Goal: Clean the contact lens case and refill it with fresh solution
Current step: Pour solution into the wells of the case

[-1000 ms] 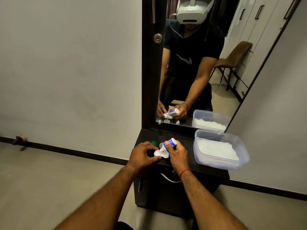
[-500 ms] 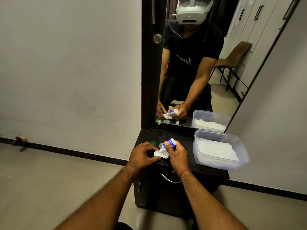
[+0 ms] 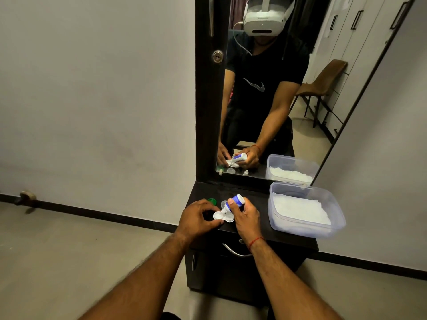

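Observation:
A white contact lens case [image 3: 222, 216] with two round wells lies on the dark dresser top [image 3: 261, 204]. My left hand [image 3: 198, 218] pinches the case at its left edge. My right hand [image 3: 245, 215] grips a small white and blue solution bottle [image 3: 233, 202], tilted nozzle-down over the left well. A green cap [image 3: 212, 200] and a pale round cap [image 3: 223, 203] lie just behind the case.
A clear plastic tub [image 3: 305, 210] holding white tissue stands on the right of the dresser top. A tall mirror [image 3: 277, 88] rises behind, reflecting a person with a headset. Below the top is a drawer with a metal handle [image 3: 235, 251].
Almost nothing has moved: both hands stay at the case, with the bottle still tipped over it.

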